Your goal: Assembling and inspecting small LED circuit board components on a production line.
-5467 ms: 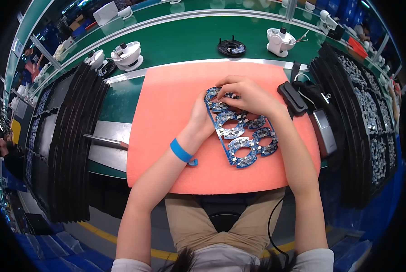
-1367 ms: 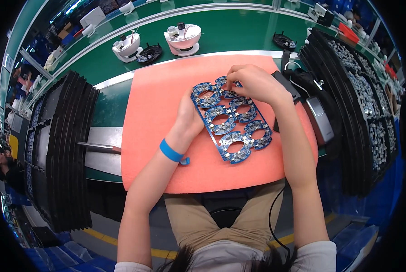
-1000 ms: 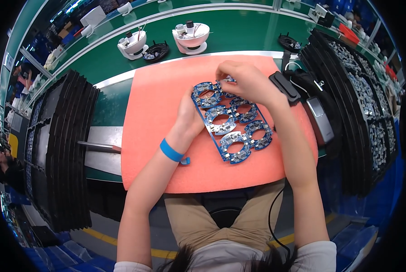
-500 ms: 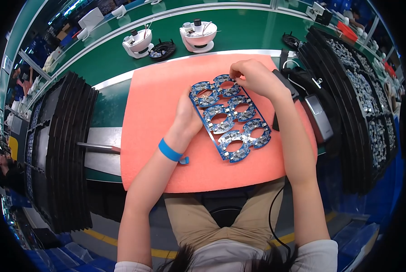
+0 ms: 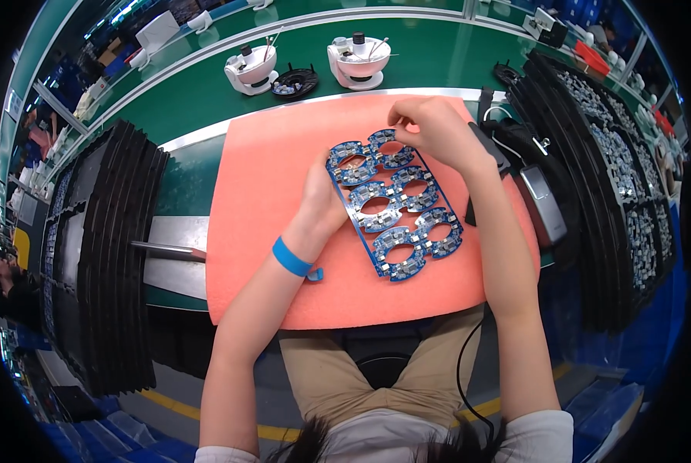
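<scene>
A panel of blue ring-shaped circuit boards (image 5: 396,194), joined in two columns with narrow edge strips, is held at a slant over a pink foam mat (image 5: 261,185). My left hand (image 5: 326,202) grips its left edge, the fingers partly hidden underneath. At the far right corner, the bent fingers of my right hand (image 5: 432,133) pinch the panel; the fingertips are partly covered by the hand itself. A blue wrist strap (image 5: 290,258) circles my left wrist.
Stacked black trays stand at the left (image 5: 110,255) and the right (image 5: 592,154), with boards in the right ones. White rounded devices (image 5: 361,65) and a black round part (image 5: 294,82) sit on the green belt (image 5: 299,46). A dark device with a grey panel (image 5: 542,202) lies beside my right arm.
The white devices and the black round part on the belt have shifted right. The panel has moved very slightly right and nearer; both hands keep their hold.
</scene>
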A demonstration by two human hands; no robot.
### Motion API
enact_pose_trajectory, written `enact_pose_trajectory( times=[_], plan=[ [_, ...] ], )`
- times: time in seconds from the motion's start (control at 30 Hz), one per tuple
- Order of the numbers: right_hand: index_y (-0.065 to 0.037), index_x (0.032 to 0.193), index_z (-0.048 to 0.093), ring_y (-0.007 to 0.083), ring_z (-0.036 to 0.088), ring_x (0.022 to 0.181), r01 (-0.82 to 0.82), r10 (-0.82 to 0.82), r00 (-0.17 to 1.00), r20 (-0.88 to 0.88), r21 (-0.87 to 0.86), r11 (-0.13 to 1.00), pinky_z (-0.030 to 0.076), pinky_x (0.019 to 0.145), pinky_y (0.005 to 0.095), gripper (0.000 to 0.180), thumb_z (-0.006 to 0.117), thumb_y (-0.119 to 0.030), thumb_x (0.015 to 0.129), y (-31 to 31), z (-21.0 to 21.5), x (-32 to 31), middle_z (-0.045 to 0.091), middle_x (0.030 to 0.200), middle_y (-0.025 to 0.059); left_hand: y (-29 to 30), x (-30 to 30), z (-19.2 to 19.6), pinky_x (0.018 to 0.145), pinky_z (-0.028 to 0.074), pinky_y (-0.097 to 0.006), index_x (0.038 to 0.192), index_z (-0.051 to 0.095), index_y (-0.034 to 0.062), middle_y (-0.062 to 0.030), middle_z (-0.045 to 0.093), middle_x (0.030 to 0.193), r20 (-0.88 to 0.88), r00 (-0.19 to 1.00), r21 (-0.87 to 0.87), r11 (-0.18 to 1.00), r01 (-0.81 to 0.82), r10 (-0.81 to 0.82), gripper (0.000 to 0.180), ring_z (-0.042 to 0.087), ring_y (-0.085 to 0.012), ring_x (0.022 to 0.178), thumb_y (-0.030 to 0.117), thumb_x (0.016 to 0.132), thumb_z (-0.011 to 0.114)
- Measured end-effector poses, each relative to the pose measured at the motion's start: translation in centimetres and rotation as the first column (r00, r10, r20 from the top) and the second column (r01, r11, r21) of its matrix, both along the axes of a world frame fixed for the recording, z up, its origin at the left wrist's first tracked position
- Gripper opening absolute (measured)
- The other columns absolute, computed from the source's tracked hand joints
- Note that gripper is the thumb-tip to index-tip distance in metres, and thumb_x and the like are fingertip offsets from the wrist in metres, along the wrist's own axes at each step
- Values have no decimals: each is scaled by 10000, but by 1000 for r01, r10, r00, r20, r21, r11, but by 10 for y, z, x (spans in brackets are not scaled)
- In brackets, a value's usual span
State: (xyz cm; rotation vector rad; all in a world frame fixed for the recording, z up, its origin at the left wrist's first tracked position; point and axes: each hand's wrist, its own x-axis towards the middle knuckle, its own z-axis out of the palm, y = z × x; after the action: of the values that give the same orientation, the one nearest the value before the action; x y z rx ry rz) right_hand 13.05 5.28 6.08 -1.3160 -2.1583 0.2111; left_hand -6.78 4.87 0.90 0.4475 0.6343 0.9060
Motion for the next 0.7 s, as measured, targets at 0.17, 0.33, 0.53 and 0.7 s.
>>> enact_pose_trajectory(
  times=[0.17, 0.33, 0.53, 0.7],
  plan=[
    [-15, 849, 605, 279, 615, 712, -165, 172, 985, -17, 207, 964, 494, 668, 371, 141, 612, -82, 725, -6, -7, -35, 632, 769, 133, -5, 2, 6, 924, 458, -469, 1149, 473, -24, -182, 575, 1115, 36, 999, 18, 999, 34, -34, 479, 570, -305, 1031, 316, 982, 180],
    [0, 860, 608, 246, 611, 762, -65, 69, 996, -47, 91, 994, 491, 691, 325, 133, 611, -50, 738, -2, -3, -15, 628, 807, 114, -6, 0, 10, 906, 471, -467, 1141, 481, -22, -180, 588, 1086, 18, 1000, 2, 1000, 9, -9, 479, 575, -301, 1023, 315, 983, 179],
    [21, 797, 612, 243, 603, 745, -8, 31, 994, 107, -204, 979, 485, 692, 317, 98, 587, -16, 709, -2, 1, 12, 626, 798, 123, -2, 1, 1, 891, 485, -449, 1113, 489, -19, -167, 592, 1075, -22, 999, 24, 999, -23, 23, 462, 588, -284, 984, 307, 984, 190],
    [18, 780, 607, 244, 596, 737, -28, 47, 987, 153, -125, 992, 484, 696, 314, 86, 592, -14, 701, -1, -4, 12, 624, 795, 124, -3, 2, 4, 888, 485, -453, 1106, 491, -18, -169, 592, 1065, -26, 999, 26, 999, -42, 43, 450, 589, -284, 977, 301, 984, 198]
  ],
)
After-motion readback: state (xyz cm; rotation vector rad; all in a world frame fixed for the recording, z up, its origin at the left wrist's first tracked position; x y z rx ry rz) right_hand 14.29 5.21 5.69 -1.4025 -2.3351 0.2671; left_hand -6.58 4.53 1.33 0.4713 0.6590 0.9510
